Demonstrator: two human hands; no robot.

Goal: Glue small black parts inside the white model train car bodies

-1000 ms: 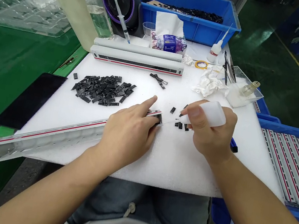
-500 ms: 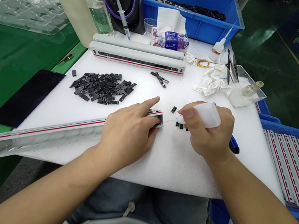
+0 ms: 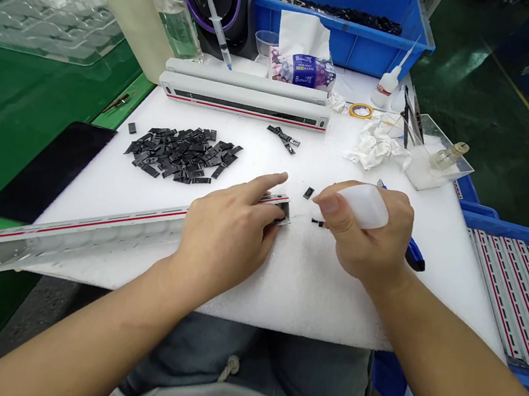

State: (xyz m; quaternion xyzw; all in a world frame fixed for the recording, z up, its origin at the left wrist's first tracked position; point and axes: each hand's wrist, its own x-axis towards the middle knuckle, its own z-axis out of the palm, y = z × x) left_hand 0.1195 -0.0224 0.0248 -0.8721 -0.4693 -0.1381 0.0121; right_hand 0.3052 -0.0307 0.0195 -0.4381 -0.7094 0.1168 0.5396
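Note:
My left hand grips the right end of a long white model train car shell with a red stripe, which lies slanted across the white foam board. Its fingers wrap over the end and hide part of it. Closed round a white squeeze bottle is my right hand, the bottle's thin tip pointing left at the shell's end. A small black piece lies just left of the bottle, and others are partly hidden under the right hand. A heap of small black pieces lies beyond the shell.
Two finished-looking shells stand at the back, before a tissue pack and a blue bin. A black phone-like slab lies left. A blue-handled cutter is beside my right wrist; striped shells fill a crate at right.
The bottle has tilted slightly, and my right hand now covers more of the small black pieces below it. My left hand stays on the shell's end.

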